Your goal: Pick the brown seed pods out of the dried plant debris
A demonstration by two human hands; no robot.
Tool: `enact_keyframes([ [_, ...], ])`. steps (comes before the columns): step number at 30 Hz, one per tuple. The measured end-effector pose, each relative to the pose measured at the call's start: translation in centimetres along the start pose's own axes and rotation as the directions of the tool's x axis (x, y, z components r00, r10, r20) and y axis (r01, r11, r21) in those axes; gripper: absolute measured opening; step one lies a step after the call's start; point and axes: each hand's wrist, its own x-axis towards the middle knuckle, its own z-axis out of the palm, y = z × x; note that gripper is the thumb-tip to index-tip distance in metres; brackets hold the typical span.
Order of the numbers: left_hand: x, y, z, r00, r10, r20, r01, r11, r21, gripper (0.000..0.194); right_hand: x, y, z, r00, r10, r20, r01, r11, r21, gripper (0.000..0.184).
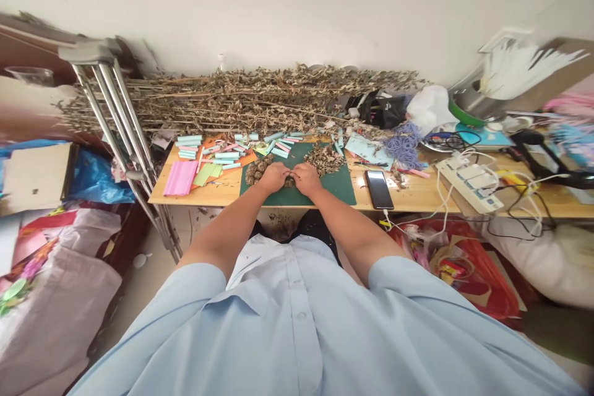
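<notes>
My left hand [275,177] and my right hand [306,179] meet at the middle of a dark green cutting mat [273,199]. Both are closed, fingertips together, around a small clump of dried leaves [289,182], mostly hidden beneath the fingers. Beside my left hand sits a cluster of brown rolled balls [258,169], seemingly of the same dried leaf. A loose pile of crumbled dried leaves [326,159] spreads just beyond my right hand.
Dried leafy stalks [223,102] lie along the wall. Pale blue and pink paper rolls [227,155] and pink sheets [180,178] are at left. Rightward come a phone [378,190], purple string [404,143] and a power strip [468,184]. Metal crutches [123,117] lean against the table's left end.
</notes>
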Motion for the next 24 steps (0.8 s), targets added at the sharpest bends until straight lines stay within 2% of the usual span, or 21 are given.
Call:
enact_keyframes([
  [6, -0.4, 0.6, -0.8, 1.0, -0.015, -0.021, 0.015, 0.999, 0.029, 0.024, -0.1, -0.7, -0.6, 1.0, 0.002, -0.018, -0.002, 1.0, 0.015, 0.024],
  [11, -1.7, 1.7, -1.6, 0.985, -0.123, -0.12, 0.119, 0.992, -0.039, 0.026, -0.1, -0.8, -0.8, 0.999, 0.028, -0.042, -0.025, 0.998, 0.06, 0.019],
  [16, -4.5, 3.4, -2.1, 0.945, -0.22, -0.242, 0.192, 0.972, -0.132, 0.034, -0.3, -0.6, -0.6, 0.998, 0.004, -0.062, 0.0, 0.998, 0.07, 0.025],
  [21, -6.6, 4.0, -1.4, 0.915, -0.327, -0.237, 0.286, 0.939, -0.192, 0.036, -0.5, -0.5, -0.5, 0.985, 0.069, -0.155, -0.055, 0.994, 0.094, 0.031],
  [24, -7.0, 3.9, -1.1, 0.908, -0.349, -0.233, 0.304, 0.93, -0.209, 0.038, -0.4, -0.3, -1.3, 0.965, 0.135, -0.223, -0.12, 0.99, 0.079, 0.036],
])
